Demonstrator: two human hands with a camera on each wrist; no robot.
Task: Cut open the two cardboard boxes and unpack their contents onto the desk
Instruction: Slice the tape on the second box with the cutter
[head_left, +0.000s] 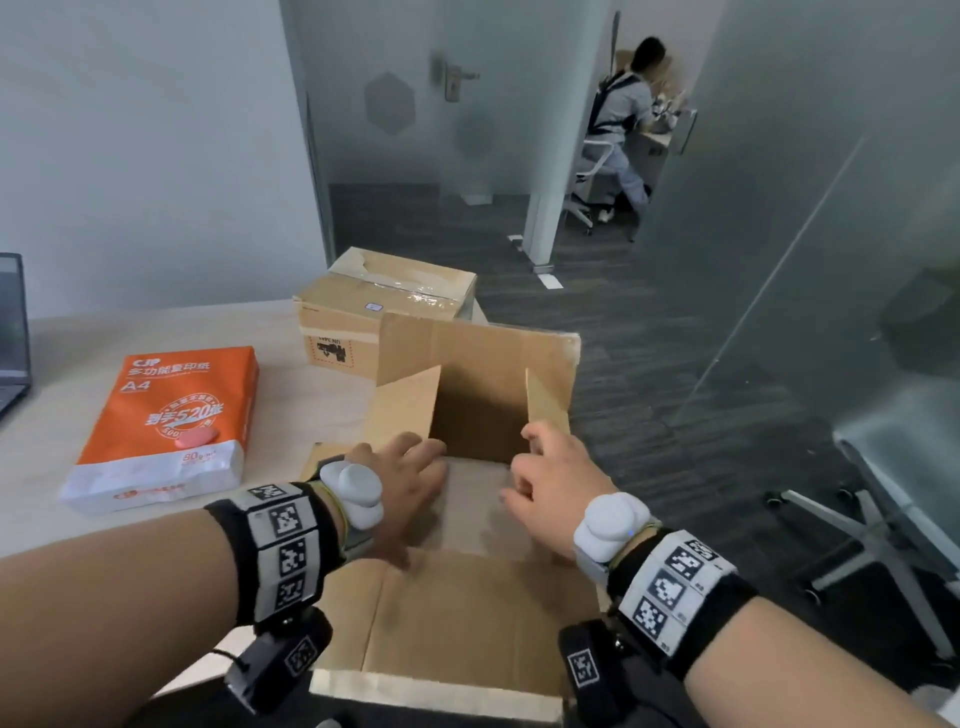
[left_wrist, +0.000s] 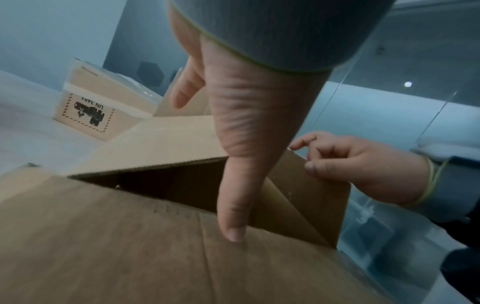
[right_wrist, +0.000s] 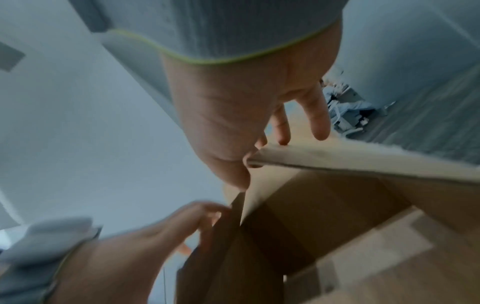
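An open cardboard box (head_left: 483, 358) stands at the desk's right edge with its flaps raised; the part of its inside that shows is dark and bare. My left hand (head_left: 410, 467) hooks its fingers over the left flap (left_wrist: 161, 139), and its thumb (left_wrist: 233, 226) presses on the near flap (head_left: 457, 613). My right hand (head_left: 545, 467) pinches the top corner of the right flap (right_wrist: 337, 162) between thumb and forefinger. Behind it stands the second box (head_left: 363, 306), taped shut, with a UN 3481 label (left_wrist: 88, 111).
An orange A4 paper ream (head_left: 171, 421) lies on the desk (head_left: 78, 353) to the left. A laptop (head_left: 13, 332) sits at the far left edge. An office chair (head_left: 893, 519) stands to the right; a person sits beyond the glass wall (head_left: 618, 130).
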